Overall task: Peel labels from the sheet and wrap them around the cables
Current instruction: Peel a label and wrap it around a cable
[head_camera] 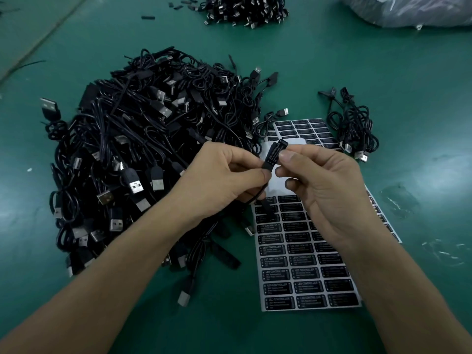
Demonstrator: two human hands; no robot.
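Observation:
My left hand point(224, 175) pinches a black cable point(258, 198) just below its small controller block. A black label point(274, 154) printed "LED CONTROLLER" lies against that block, and my right hand point(321, 180) pinches it between thumb and fingertips. Both hands hover above the label sheet point(304, 274), a white sheet with rows of black labels and a bare patch where labels are gone. The cable's lower end hangs down onto the sheet.
A big heap of black USB cables point(143, 149) fills the green table point(421, 98) to the left. A small bundle of cables point(353, 126) lies right of the sheet. Another cable pile point(245, 8) and a plastic bag point(408, 8) sit at the far edge.

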